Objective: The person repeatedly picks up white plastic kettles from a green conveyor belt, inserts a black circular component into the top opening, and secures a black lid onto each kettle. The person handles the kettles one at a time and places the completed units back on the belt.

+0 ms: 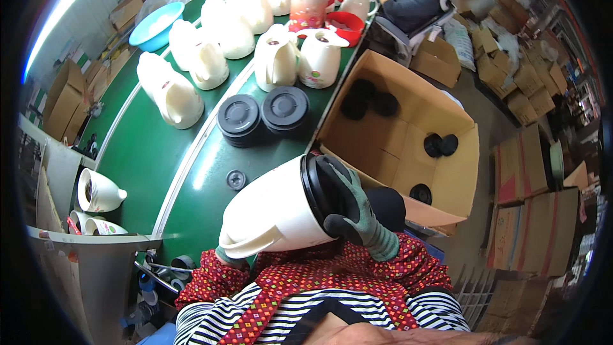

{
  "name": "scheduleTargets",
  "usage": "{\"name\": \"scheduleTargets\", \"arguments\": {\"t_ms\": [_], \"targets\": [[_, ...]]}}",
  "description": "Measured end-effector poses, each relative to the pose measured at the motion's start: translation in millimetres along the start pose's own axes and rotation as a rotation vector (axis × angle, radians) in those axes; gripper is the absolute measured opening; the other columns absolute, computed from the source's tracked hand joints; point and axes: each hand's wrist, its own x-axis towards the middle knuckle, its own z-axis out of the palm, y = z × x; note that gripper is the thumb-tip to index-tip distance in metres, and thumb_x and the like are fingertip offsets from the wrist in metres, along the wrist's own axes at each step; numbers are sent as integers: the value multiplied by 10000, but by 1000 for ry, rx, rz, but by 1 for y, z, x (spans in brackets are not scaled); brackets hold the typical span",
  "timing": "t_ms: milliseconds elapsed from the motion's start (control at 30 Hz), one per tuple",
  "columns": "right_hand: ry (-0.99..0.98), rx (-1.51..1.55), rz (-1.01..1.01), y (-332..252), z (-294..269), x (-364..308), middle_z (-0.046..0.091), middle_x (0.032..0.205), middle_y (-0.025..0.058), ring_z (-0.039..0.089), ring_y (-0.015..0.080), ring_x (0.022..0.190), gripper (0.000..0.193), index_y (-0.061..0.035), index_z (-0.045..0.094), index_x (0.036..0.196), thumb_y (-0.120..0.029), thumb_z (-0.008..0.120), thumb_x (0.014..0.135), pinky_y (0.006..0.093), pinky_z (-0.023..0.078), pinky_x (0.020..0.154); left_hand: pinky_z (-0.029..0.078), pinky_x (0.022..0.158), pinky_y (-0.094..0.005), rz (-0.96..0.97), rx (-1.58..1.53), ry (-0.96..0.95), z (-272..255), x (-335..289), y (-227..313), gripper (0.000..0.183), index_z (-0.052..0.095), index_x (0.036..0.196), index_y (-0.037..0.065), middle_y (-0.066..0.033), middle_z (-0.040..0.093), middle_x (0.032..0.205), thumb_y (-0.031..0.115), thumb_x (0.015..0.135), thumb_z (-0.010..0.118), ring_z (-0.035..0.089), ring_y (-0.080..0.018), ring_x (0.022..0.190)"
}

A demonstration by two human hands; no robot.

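1. Two black disc stacks point(285, 107); one red-topped flask point(310, 9).
2. One glossy cream jug point(271, 207), held sideways before the torso point(332, 281).
3. Right hand point(361, 214): fingers curled around its black base point(311, 185); left hand point(230, 257): fingers hidden, cannot tell.

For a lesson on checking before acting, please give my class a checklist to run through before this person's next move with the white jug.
1. Right hand on the black base: ok, gloved fingers and thumb against it.
2. Left hand gripping the white jug firmly: cannot tell, mostly hidden behind it.
3. Black base seated evenly: cannot tell, the right hand covers part.
4. White jug upright: not ok, held tipped on its side.
5. Small black disc apart from the jug: ok, lying on the green bench.
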Motion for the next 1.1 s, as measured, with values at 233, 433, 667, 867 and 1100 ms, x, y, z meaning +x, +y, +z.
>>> {"name": "scheduleTargets", "arguments": {"t_ms": [233,433,667,867,1100], "targets": [[169,356,21,-3,-8,-37,332,1691,167,302,298,1562,797,-8,313,1648,-427,613,1041,423,214,1278,527,1069,-440,85,-16,93,31,8,0,404,557,1435,7,-171,604,1436,148,1058,582,627,-294,1278],[184,956,221,24,-14,-41,437,1641,50,429,200,1473,644,-56,330,1653,-427,445,1140,361,313,1244,588,827,-413,817,954,478,17,27,57,388,716,1172,-37,-136,688,1045,68,808,798,706,-286,937],[35,975,386,-34,-45,1,475,1594,95,474,187,1436,676,-43,371,1622,-507,410,1131,362,345,1233,583,793,-383,925,1005,449,18,29,64,411,746,1133,-21,-129,677,993,10,731,822,693,-281,901],[183,767,183,26,-19,-25,515,1570,125,493,208,1441,564,32,411,1581,-330,439,1150,364,342,1242,586,801,-380,688,717,451,3,24,10,347,743,1126,-17,-127,702,1004,29,786,795,717,-281,910],[309,663,140,18,-5,-45,488,1600,142,462,212,1475,526,45,391,1589,-215,478,1140,347,326,1255,595,823,-399,640,633,374,-7,24,-5,290,748,1120,-13,-141,746,1058,113,859,766,735,-286,923]]}}
